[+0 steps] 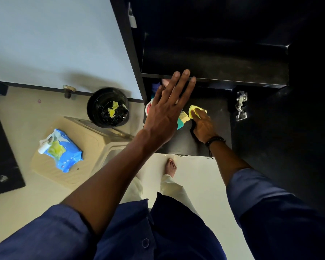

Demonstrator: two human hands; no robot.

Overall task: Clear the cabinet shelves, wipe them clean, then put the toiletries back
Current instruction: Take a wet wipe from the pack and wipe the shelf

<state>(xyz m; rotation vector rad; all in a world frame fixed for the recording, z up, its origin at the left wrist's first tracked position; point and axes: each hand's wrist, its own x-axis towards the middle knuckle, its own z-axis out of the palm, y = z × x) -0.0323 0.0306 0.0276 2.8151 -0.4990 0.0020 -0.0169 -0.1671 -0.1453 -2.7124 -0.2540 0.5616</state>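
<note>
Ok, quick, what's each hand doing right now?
Left hand: open, fingers straight, holding nothing.
Right hand: open, pressing a yellow wipe on the shelf.

No text, brand, number or sign can be read anywhere in view. The blue wipes pack (71, 158) at the near left carries small white printed marks, but they are too small and blurred to make out.
</note>
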